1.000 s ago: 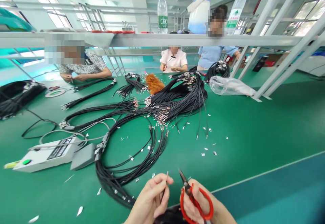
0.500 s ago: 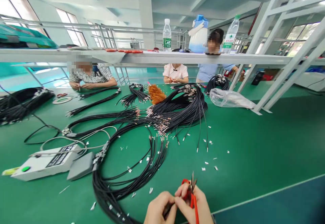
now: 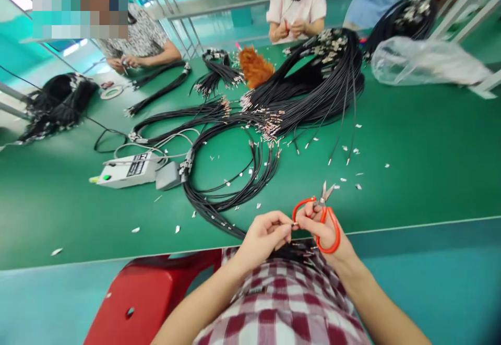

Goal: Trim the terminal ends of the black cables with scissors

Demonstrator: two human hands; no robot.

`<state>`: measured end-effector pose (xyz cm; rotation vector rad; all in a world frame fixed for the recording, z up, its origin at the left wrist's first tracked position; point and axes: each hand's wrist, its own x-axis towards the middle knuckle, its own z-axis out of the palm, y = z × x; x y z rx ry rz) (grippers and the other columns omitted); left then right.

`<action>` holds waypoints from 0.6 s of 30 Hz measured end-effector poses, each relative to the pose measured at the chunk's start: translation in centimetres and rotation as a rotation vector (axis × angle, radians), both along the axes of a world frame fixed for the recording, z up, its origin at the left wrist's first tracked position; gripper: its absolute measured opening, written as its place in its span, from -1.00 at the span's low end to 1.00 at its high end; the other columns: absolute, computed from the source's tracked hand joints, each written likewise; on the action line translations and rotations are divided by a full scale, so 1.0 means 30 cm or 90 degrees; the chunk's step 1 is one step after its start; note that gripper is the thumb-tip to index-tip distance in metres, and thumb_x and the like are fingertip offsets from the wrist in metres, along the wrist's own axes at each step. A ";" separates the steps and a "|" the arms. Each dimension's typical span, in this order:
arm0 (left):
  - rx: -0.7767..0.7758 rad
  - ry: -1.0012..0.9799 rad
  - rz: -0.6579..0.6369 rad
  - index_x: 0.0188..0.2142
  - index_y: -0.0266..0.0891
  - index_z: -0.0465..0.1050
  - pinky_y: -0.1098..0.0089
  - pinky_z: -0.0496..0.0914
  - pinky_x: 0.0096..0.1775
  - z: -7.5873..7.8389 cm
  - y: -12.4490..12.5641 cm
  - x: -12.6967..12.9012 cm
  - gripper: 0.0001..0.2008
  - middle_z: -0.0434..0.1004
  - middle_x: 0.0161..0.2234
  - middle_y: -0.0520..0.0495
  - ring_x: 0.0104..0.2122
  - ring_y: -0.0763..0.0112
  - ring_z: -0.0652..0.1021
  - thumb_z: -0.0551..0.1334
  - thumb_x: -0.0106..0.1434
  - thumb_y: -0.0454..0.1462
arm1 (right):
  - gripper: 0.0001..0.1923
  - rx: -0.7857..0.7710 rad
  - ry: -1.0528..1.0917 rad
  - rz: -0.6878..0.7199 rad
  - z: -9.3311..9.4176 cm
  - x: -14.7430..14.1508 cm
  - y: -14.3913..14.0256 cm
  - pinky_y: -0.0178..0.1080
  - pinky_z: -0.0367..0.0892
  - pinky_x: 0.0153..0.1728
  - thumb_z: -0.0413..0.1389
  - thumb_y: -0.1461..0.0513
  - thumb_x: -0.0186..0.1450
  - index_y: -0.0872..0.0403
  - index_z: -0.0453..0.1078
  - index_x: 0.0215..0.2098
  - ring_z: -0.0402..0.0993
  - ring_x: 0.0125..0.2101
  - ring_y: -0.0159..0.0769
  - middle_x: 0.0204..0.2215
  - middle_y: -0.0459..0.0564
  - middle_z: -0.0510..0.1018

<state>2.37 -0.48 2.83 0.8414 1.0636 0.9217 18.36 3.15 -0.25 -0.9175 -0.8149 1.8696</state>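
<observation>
Pinching a thin black wire end (image 3: 293, 225), the left hand (image 3: 266, 235) grips light, floppy cable near its terminal; the right hand (image 3: 321, 227) holds red-handled scissors (image 3: 321, 214), fingers closed through the loops.

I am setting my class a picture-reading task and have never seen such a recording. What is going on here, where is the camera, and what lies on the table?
The camera sits on a person's head and looks down at their own two bare hands. The right hand has red scissors looped on its fingers. The left hand pinches something small that it brings to the right hand; what it is cannot be made out. On the green table lie bundles of black cables, small cut scraps and a white box. Other people work across the table.
</observation>
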 end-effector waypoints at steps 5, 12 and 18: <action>-0.017 -0.044 0.056 -0.38 -0.32 0.40 0.54 0.11 -0.61 -0.016 -0.005 -0.006 -0.58 0.46 -0.58 0.03 -0.70 0.65 0.29 0.44 0.09 -0.03 | -0.66 -0.046 0.043 0.036 -0.018 -0.003 0.000 -0.34 0.34 -0.35 0.38 0.11 0.14 0.06 0.32 -0.41 0.41 -0.46 -0.43 -0.49 -0.16 0.46; -0.028 -0.088 0.106 -0.37 -0.36 0.46 0.56 0.02 -0.63 -0.016 0.011 -0.011 -0.64 0.42 -0.59 0.05 -0.71 0.69 0.25 0.44 0.12 -0.08 | -0.33 0.152 -0.034 0.264 0.003 0.121 -0.070 -0.35 0.22 -0.56 -0.03 -0.26 0.33 0.16 0.42 -0.44 0.35 -0.62 -0.42 -0.61 -0.04 0.45; -0.019 -0.114 0.108 -0.30 -0.36 0.53 0.56 -0.01 -0.63 -0.016 0.011 -0.011 -0.69 0.38 -0.61 0.07 -0.69 0.69 0.22 0.40 0.19 -0.11 | -0.23 0.046 0.013 0.434 -0.046 0.102 -0.104 -0.39 0.15 -0.70 -0.14 -0.30 0.34 0.18 0.41 -0.52 0.26 -0.76 -0.46 -0.76 -0.10 0.36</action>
